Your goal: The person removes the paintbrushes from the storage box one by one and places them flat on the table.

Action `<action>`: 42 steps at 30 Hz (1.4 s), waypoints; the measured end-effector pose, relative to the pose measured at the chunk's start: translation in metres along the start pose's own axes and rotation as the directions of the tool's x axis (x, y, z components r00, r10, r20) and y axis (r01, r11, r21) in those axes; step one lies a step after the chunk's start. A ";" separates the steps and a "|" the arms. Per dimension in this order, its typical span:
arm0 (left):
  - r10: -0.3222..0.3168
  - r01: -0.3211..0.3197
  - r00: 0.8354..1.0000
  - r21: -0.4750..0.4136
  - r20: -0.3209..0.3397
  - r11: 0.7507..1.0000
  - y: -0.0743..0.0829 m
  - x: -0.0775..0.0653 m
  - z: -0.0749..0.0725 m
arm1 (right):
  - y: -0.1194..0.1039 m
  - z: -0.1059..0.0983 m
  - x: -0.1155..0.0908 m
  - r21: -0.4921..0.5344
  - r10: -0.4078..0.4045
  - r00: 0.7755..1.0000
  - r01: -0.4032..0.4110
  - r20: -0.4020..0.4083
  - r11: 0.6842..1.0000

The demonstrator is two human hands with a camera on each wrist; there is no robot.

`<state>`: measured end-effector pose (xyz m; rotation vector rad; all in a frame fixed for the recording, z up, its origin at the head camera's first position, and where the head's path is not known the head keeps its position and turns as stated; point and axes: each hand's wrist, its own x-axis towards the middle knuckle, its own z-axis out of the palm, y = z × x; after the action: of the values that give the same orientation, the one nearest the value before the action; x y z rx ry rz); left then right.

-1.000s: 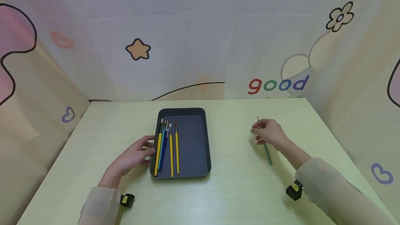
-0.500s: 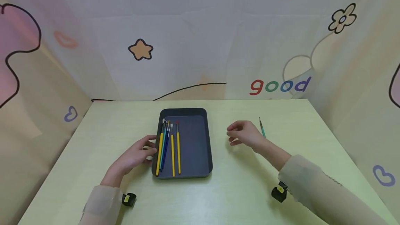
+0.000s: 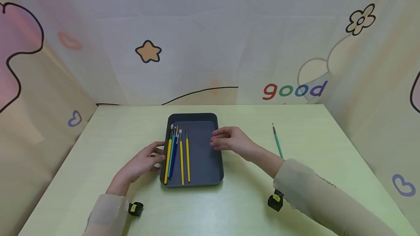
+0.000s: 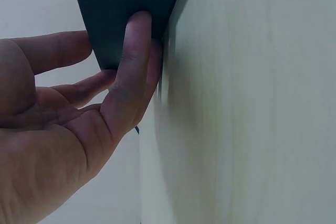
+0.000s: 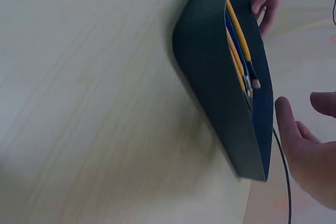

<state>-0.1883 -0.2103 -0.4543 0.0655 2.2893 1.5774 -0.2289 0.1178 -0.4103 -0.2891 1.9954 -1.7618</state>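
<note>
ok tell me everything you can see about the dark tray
The dark tray is a shallow grey-black rectangle with rounded corners and low walls, matte like plastic. It sits flat near the middle of the pale table. Several brushes lie lengthwise along its left side; its right part is bare. The left hand touches its left wall; the right hand hovers over its right rim.

Left hand (image 4: 58,129) fingers (image 4: 131,61) against dark tray (image 4: 126,9) wall

right hand (image 5: 310,150) cut off by frame edge, brush bristles (image 3: 178,131) too small
</note>
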 end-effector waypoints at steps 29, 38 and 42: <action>-0.017 0.018 1.000 -0.049 0.022 0.999 -0.002 0.002 -0.004 | 0.020 0.086 0.045 0.239 0.235 0.967 -0.251 0.095 0.938; 0.009 -0.007 0.999 -0.064 0.036 0.998 -0.002 0.002 -0.005 | 0.022 0.104 0.055 0.275 0.226 0.971 -0.239 0.078 0.931; 0.002 0.001 0.999 -0.066 0.034 0.998 -0.002 0.003 -0.005 | 0.023 0.113 0.059 0.275 0.222 0.973 -0.230 0.060 0.934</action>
<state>-0.1921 -0.2149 -0.4553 0.0755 2.2103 1.6378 -0.2244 -0.0047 -0.4534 0.0093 1.6552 -1.8473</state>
